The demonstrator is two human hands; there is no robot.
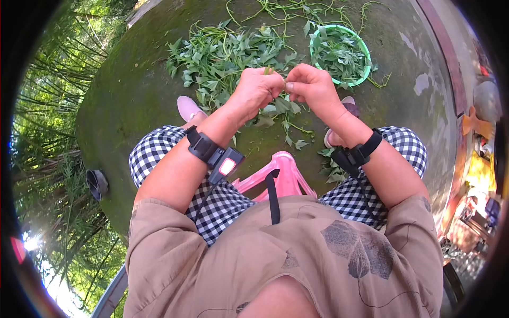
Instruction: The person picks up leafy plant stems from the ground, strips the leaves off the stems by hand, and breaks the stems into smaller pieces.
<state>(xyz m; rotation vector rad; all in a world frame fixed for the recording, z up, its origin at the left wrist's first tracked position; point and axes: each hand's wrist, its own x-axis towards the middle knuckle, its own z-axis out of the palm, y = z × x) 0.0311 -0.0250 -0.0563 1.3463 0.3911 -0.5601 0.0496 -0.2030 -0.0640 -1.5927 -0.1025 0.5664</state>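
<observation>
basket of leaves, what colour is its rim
The basket rim is mint green, clearest in the head view.

No lettering, label, number or sign can be read here.

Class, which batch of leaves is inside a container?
The batch inside the round green basket; the larger leafy pile lies loose on the ground.

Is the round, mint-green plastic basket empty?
No, pointed green leaves lie heaped inside the round, mint-green plastic basket.
</observation>
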